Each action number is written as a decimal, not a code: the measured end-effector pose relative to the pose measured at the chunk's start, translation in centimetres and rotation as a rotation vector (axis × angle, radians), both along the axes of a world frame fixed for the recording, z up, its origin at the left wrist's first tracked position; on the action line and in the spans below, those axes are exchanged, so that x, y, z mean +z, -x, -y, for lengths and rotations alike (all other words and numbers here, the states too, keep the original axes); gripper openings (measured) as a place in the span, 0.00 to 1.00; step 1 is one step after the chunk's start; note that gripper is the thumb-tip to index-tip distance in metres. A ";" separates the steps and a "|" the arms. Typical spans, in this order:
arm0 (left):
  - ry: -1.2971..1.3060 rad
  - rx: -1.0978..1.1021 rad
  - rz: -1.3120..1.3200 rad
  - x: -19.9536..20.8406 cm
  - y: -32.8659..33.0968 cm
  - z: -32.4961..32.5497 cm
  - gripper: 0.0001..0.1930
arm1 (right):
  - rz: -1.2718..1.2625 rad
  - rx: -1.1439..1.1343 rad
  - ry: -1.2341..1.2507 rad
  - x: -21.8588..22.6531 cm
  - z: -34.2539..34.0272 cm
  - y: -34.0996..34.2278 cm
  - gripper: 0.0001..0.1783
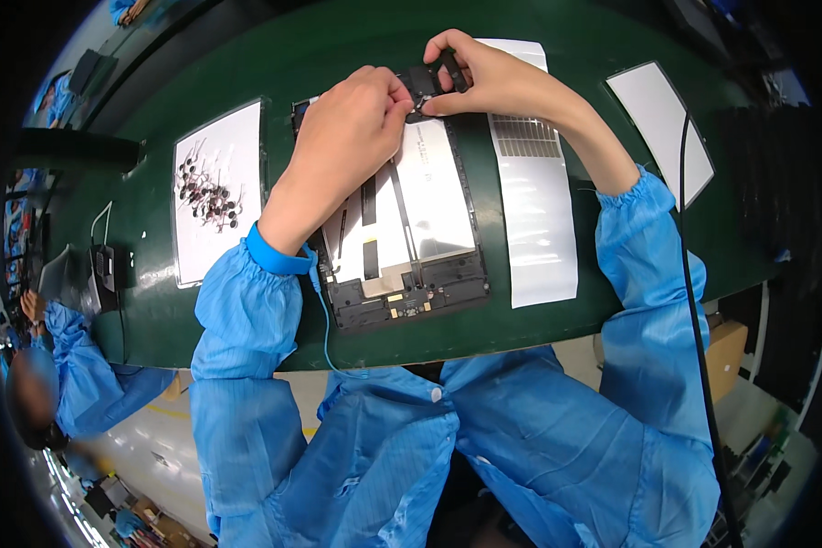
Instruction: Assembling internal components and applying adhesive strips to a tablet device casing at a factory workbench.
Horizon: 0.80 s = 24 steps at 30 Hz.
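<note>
Bright, even overhead light — soft short shadows under both forearms. Mild glare on the pale panel of the opened device (434, 196) at centre and the white sheet (534, 210) toward 2 o'clock. Centre sharp; heavy fisheye bending and black vignette at the rim — blur around 8 o'clock.

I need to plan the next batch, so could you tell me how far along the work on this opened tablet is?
The opened tablet lies flat with boards and flat cables seated. The left hand and right hand are pinching a small black part at its top edge. The small round parts on the white sheet lie untouched.
</note>
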<state>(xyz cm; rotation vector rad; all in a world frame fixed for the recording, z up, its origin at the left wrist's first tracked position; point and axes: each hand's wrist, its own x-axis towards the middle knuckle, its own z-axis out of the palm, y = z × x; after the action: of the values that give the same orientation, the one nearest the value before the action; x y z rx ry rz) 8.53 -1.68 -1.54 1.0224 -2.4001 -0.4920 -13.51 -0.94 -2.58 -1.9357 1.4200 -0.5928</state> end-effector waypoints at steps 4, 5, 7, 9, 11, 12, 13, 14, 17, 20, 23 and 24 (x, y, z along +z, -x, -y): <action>0.106 0.035 0.050 0.0 0.4 -0.2 0.06 | 0.008 0.005 0.004 0.3 0.0 -0.2 0.35; 0.122 0.043 0.068 0.0 0.5 -0.3 0.05 | -0.015 -0.009 0.005 0.4 0.0 -0.2 0.34; 0.143 0.030 0.042 -0.4 0.7 -0.1 0.05 | 0.011 0.009 0.012 0.4 0.1 -0.2 0.37; 0.170 0.028 0.009 -0.9 0.4 0.2 0.06 | 0.047 0.031 0.038 0.1 0.3 -0.3 0.38; 0.003 0.000 -0.047 -1.0 -0.1 0.7 0.07 | 0.086 0.021 -0.004 0.5 0.2 -0.5 0.37; 0.013 0.019 -0.070 -1.2 -0.1 0.8 0.07 | 0.090 0.008 -0.018 0.8 -0.1 -0.7 0.37; 0.010 0.031 -0.089 -1.3 -0.3 0.9 0.08 | 0.084 -0.022 -0.017 1.0 -0.2 -1.1 0.38; 0.007 0.035 -0.112 -0.8 -0.1 0.8 0.10 | 0.059 -0.042 -0.015 1.1 -0.3 -1.2 0.37; 0.045 0.039 -0.124 -1.0 -0.7 0.7 0.12 | -0.025 -0.126 -0.097 1.6 -0.4 -1.8 0.32; 0.018 0.005 -0.203 0.7 -3.2 -0.6 0.15 | -0.029 -0.190 0.104 2.8 -1.8 -2.1 0.31; 0.045 0.004 -0.348 0.6 -7.2 -4.1 0.23 | -0.099 -0.287 0.332 3.5 -5.4 -3.1 0.18; -0.008 0.048 -0.359 -0.4 -8.4 -5.7 0.27 | -0.191 -0.284 0.341 3.6 -7.0 -3.7 0.09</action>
<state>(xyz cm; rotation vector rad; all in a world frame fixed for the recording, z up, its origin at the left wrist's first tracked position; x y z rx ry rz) 16.96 4.05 -1.98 0.9058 -2.0531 -0.6113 -9.85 6.07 0.97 -2.1106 1.8325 -0.8447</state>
